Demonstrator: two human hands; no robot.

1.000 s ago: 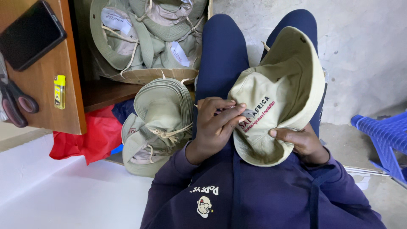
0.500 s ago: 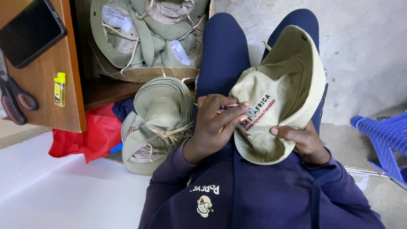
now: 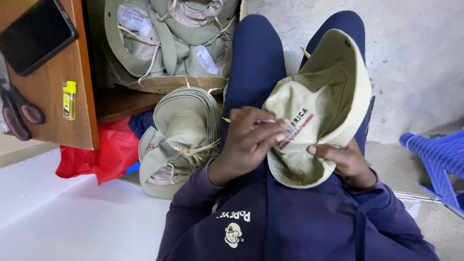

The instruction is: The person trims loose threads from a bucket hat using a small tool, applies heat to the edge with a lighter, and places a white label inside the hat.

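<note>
Two hands work on one hat [image 3: 321,104], a pale khaki bucket hat held over the person's lap with its crown toward the body and its brim rising up and away. The left hand [image 3: 251,140] comes in from the left, its fingers [image 3: 270,126] bunched narrow and pinched on a small thin thing at the front of the crown, just where the embroidered lettering starts; what that thing is I cannot tell, it is too small. The right hand [image 3: 345,162] sits under the lower edge of the brim, thumb on top and fingers curled beneath, gripping the cloth and holding the hat steady. So the lettering runs rightward and upward away from the left fingertips, and the left hand is the nearer one to it; the right hand lies below it, apart from the stitched area.

Just left of the knee a stack of like hats [image 3: 181,137] leans on the floor, and more lie in a box [image 3: 164,84] above. A red bag [image 3: 104,154] lies beside the stack. A phone [image 3: 36,36], a yellow lighter [image 3: 69,100] and scissors [image 3: 19,113] rest on the wooden top [image 3: 79,63]
</note>
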